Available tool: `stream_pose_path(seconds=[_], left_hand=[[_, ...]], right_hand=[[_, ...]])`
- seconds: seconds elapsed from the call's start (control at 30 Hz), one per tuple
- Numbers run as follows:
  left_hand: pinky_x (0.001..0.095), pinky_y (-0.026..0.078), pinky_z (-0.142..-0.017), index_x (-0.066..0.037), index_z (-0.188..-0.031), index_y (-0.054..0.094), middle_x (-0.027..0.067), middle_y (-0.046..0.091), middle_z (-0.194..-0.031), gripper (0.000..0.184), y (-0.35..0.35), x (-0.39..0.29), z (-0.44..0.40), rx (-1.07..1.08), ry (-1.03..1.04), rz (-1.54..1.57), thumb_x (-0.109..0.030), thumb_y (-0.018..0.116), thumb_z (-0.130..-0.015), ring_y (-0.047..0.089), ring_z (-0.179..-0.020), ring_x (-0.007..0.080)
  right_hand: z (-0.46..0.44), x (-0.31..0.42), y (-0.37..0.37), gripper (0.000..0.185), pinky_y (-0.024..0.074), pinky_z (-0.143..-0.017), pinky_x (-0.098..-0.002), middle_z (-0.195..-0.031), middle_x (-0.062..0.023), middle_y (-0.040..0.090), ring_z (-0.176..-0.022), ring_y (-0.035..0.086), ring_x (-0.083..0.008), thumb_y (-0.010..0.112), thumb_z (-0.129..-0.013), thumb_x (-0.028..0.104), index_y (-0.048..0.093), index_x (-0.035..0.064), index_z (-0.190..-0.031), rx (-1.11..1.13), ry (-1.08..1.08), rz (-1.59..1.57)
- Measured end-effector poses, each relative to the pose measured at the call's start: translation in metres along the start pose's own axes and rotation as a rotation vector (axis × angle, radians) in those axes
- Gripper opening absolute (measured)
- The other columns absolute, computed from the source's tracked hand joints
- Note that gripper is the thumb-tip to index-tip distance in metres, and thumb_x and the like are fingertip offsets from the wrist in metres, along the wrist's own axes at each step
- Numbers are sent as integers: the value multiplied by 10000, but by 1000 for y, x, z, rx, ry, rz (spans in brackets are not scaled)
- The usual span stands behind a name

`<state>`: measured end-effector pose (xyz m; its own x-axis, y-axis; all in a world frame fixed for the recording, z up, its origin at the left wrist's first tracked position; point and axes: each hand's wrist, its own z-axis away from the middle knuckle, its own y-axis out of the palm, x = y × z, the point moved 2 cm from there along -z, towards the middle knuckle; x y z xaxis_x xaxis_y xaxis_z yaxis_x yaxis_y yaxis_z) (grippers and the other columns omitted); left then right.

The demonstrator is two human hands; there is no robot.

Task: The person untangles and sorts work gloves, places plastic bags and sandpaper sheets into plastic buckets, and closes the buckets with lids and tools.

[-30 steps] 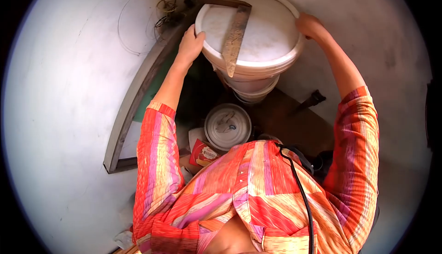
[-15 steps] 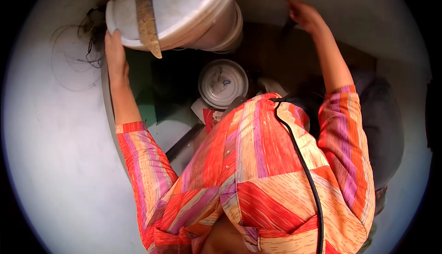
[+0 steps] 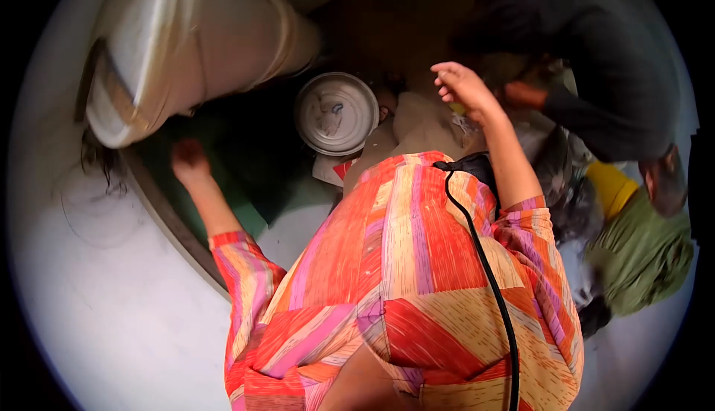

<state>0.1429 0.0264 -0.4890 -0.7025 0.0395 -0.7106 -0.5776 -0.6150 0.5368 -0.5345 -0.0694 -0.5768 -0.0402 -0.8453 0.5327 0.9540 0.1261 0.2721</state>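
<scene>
My left hand (image 3: 190,159) is blurred and in shadow just below the large white bucket (image 3: 231,35); its fingers cannot be made out. A flat wooden blade-like piece (image 3: 115,87) lies across the bucket's white lid (image 3: 134,46). My right hand (image 3: 463,89) is raised at the upper right of centre, fingers apart and slightly bent, holding nothing. Between my hands, farther down, sits a round metal lidded container (image 3: 337,114) with a small item on top.
At the right a person in dark clothing (image 3: 618,61) bends near, a hand (image 3: 523,96) close to my right hand. Plastic bags, a yellow item (image 3: 612,187) and green cloth (image 3: 646,254) lie there. A curved-looking frame edge (image 3: 167,213) runs along the left.
My left hand has come off the bucket lid. My right hand, earlier on the rim, has moved away from it. The view has turned right, bringing the other person into sight.
</scene>
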Motion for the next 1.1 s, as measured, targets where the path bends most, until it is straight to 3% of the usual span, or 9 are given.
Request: stream_pose_path(seconds=[0.03, 0.07, 0.13, 0.27, 0.47, 0.67, 0.87, 1.0, 1.1], left_hand=[[374, 478, -716, -32, -833, 538, 108, 544, -749, 100, -11, 37, 11, -429, 32, 6, -90, 462, -864, 538, -717, 241], [367, 495, -679, -26, -856, 538, 112, 556, -758, 101, 22, 72, 39, -421, -122, 142, -77, 452, -866, 555, -711, 240], [387, 506, -710, -18, -880, 546, 118, 584, -821, 112, 5, 134, 57, -798, -230, 67, -51, 440, -865, 586, -769, 246], [376, 517, -737, -49, -1010, 556, 95, 606, -962, 178, 46, 228, 82, -686, -534, 113, -36, 445, -872, 609, -841, 212], [282, 513, -747, -50, -1125, 536, 37, 594, -1028, 241, 136, 289, 67, -210, -830, -381, -74, 491, -889, 584, -864, 156], [241, 477, -741, -78, -1082, 569, 9, 604, -986, 215, 202, 319, 45, -33, -875, -628, -145, 561, -878, 567, -859, 114], [253, 472, -754, -107, -1140, 537, -5, 605, -998, 249, 221, 368, 0, 160, -1087, -906, -157, 523, -897, 563, -855, 115], [265, 461, -759, -95, -1167, 515, -7, 592, -1004, 281, 257, 428, -11, 280, -1077, -1217, -154, 510, -893, 550, -856, 123], [299, 419, -833, -93, -1146, 518, 1, 590, -988, 272, 292, 502, -32, 533, -1174, -1301, -118, 498, -877, 531, -865, 130]], right_hand=[[3, -4, 2, 233, 450, -556, -178, -825, -1, 538, -640, 500, -49, 473, -905, 149, 537, 53, -1107, -11, -1, 49], [6, -10, 3, 229, 445, -552, -176, -825, 0, 537, -637, 495, -47, 472, -907, 154, 538, 55, -1103, -17, 0, 100], [16, -45, -3, 256, 449, -570, -198, -819, -16, 559, -642, 508, -71, 476, -871, 137, 539, 15, -1087, -42, -10, 150], [42, -68, -10, 271, 449, -585, -220, -834, -17, 552, -668, 514, -82, 494, -870, 163, 535, 10, -1089, -103, -1, 138], [83, -91, -24, 279, 452, -587, -223, -827, -27, 568, -672, 526, -93, 502, -865, 166, 536, 22, -1101, -262, -30, 105], [153, -159, -86, 269, 443, -601, -206, -862, -14, 561, -671, 498, -71, 486, -881, 135, 517, 36, -1129, -594, 10, -108], [215, -204, -80, 262, 452, -652, -199, -901, -16, 551, -719, 517, -66, 461, -921, 167, 525, 66, -1155, -992, -53, -641], [217, -239, -40, 249, 460, -663, -208, -900, -3, 550, -716, 517, -66, 469, -928, 174, 530, 88, -1154, -952, -59, -882], [171, -265, -37, 255, 466, -666, -218, -916, -4, 558, -728, 528, -74, 471, -926, 175, 530, 98, -1163, -977, 15, -986]])
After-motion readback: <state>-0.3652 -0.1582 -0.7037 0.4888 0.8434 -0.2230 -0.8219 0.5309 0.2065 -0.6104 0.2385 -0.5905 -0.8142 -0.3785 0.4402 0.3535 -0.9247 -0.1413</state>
